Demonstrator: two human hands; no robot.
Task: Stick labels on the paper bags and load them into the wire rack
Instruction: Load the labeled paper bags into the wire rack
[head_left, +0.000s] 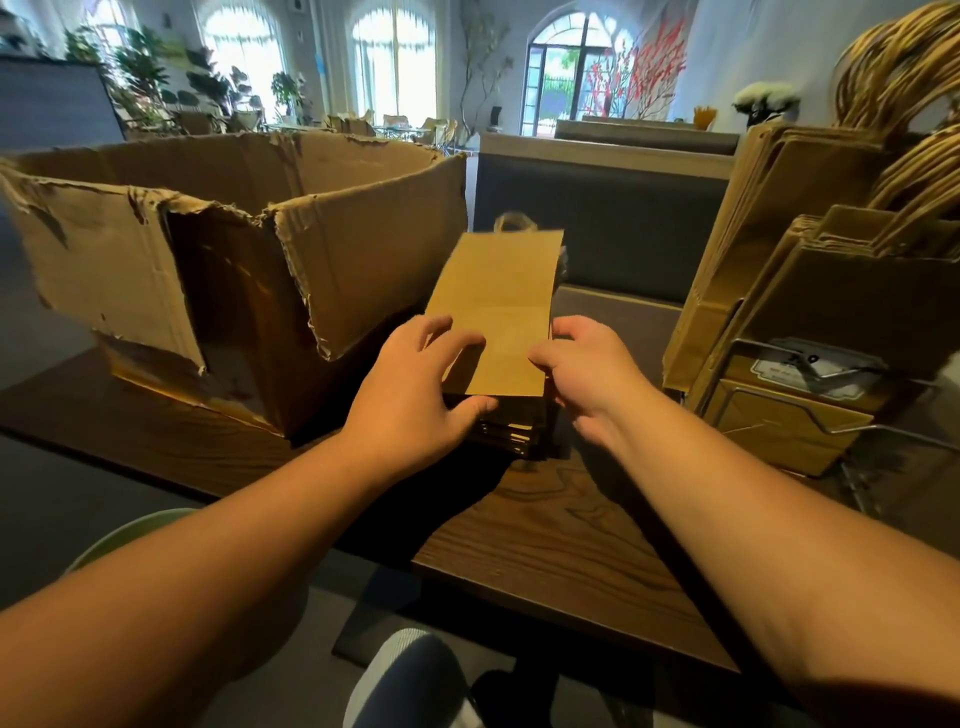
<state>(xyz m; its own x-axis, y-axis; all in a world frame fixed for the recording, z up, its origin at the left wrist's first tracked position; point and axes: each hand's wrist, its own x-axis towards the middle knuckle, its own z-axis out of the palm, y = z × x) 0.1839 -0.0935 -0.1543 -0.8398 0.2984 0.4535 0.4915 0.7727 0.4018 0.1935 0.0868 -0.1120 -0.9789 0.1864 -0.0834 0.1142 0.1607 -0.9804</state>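
Head view, table: a dark wood-grain table (561, 561) runs from the left to the right side; its near edge crosses diagonally below the forearms, with bare wood open between that edge and the stack.
Stack of paper bags: a pile of flat brown paper bags (511, 434) lies at the table's middle, just right of the box.
Top bag: the top paper bag (498, 306) is tilted up off the stack, its twisted handle at the far end, its near edge over the pile; it looks blurred.
Left hand: the left hand (415, 395) grips the top bag's near left edge, fingers curled over its face, thumb at the stack's side.
Right hand: the right hand (587, 371) pinches the top bag's near right edge, thumb on top, fingers behind.
Cardboard box: a torn, open cardboard box (218, 270) stands on the left of the table, its ragged right wall just beside the top bag.
Wire rack: a wire rack (831, 405) on the right holds upright paper bags with handles (841, 291); one shows a white label (810, 366).
Open room: a gap of table and dark bench back (613, 223) separates the stack from the rack.
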